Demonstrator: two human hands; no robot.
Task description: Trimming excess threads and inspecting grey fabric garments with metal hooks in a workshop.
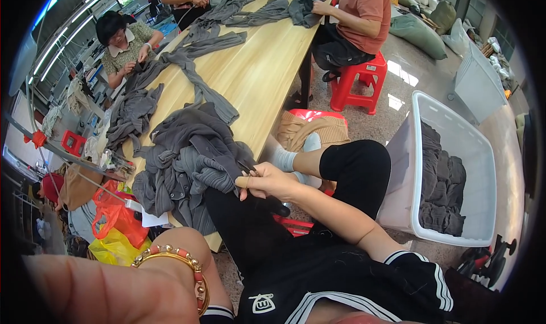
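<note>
My right hand (263, 182) is closed, with a tan wrap on its thumb, around what looks like a pair of small dark thread snips (247, 168). The tip reaches the edge of a heap of dark grey ribbed knit garments (187, 147) with buttons, piled at the table's near corner and over my leg. Very close to the camera at the lower left looms my left hand (108, 287), blurred, palm side showing, with its fingers cut off by the dark rim. Beaded and gold bracelets (176, 256) circle that wrist.
More grey garments lie along the wooden table (261, 68), where several people work. A white bin (418, 170) holding folded dark garments stands at right. Beyond it is a red stool (364, 85) with a person seated. Red and yellow plastic bags (116, 247) sit left.
</note>
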